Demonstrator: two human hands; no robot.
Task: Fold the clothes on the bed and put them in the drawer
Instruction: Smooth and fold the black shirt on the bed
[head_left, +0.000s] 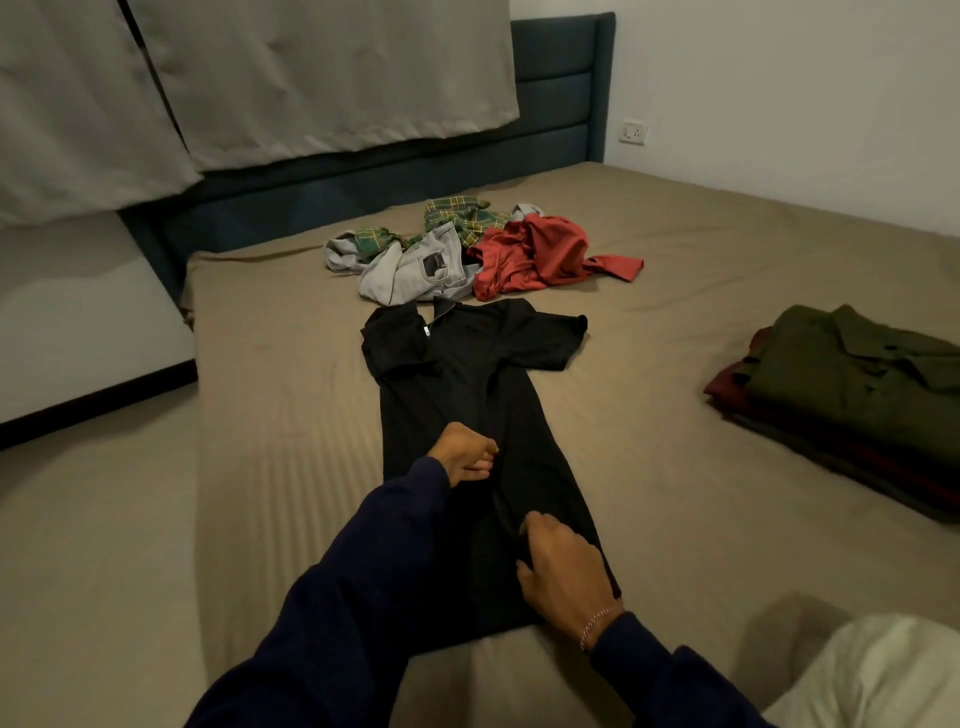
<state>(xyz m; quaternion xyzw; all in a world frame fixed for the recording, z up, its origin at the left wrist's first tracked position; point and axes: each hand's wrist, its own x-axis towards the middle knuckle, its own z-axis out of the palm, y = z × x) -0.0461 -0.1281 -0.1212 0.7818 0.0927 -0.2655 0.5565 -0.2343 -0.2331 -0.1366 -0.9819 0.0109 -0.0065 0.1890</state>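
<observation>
A black shirt (467, 415) lies lengthwise at the centre of the bed (675, 291), collar toward 12 o'clock, one short sleeve spread out toward 2 o'clock and the other folded in. The left hand (465, 453) rests on the shirt's middle with fingers curled, pinching a fold of the cloth. The right hand (563, 571), at 5 o'clock from it, grips the same fold nearer the hem, fingers curled into the fabric; a thin bracelet (597, 626) circles its wrist. Beyond the collar, at 12 o'clock, sits an unfolded heap: grey jeans (415, 270), a green plaid garment (457, 215) and a red garment (540, 254), all touching. At 3 o'clock, well apart, an olive shirt (852, 369) tops a folded stack (769, 410).
</observation>
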